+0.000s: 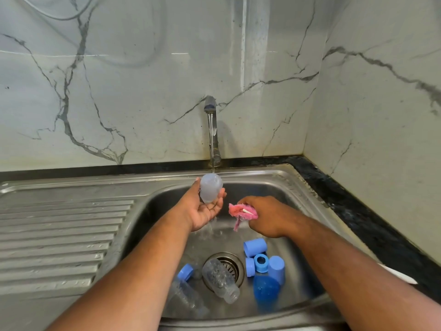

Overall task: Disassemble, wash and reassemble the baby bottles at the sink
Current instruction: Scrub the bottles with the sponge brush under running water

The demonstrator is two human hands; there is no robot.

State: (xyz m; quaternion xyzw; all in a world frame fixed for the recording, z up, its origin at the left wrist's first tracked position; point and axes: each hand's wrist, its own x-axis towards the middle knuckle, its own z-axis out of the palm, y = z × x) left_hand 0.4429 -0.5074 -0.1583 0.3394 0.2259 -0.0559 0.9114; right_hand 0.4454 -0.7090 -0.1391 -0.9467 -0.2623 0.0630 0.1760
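Left hand [202,211]: palm up, fingers curled loosely around a frosted clear bottle [211,190], held under the water from the tap [211,120].
Right hand [265,216]: closed around a pink scrubbing cloth [241,212], just beside the left.
Sink [296,187]: two clear bottles [219,280] lie on their sides near the drain [232,263].
Blue parts: caps and rings [260,261] are clustered right of the drain; one ring [185,272] is left of it.
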